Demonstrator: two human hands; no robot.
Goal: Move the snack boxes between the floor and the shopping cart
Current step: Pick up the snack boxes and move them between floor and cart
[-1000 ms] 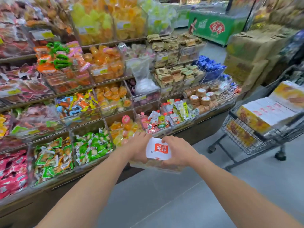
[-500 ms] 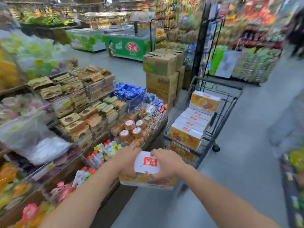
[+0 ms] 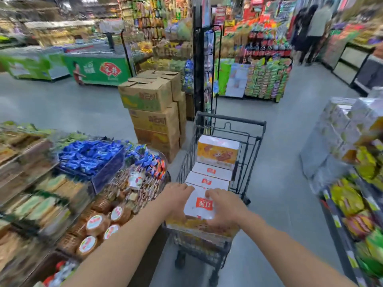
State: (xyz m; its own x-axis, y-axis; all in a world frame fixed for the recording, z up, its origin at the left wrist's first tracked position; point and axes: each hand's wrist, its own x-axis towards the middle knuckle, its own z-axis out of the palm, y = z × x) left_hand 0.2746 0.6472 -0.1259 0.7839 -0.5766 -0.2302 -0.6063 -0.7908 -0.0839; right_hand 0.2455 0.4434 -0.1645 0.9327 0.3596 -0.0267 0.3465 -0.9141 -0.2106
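White and orange, the snack box (image 3: 200,204) sits over the near end of the shopping cart (image 3: 251,146). The left hand (image 3: 178,198) grips its left side, the right hand (image 3: 224,206) its right side.

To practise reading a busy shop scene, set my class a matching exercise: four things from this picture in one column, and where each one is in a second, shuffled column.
Things
1. snack box with the red label
2. upright orange snack box
3. stacked cardboard cartons
4. blue-wrapped sweets

Places
A. on the floor, left of the shopping cart
B. in a bin on the display shelf at left
C. held between the left hand and right hand, over the cart's near end
D. standing at the cart's far end

Pairs: 1-C, 2-D, 3-A, 4-B
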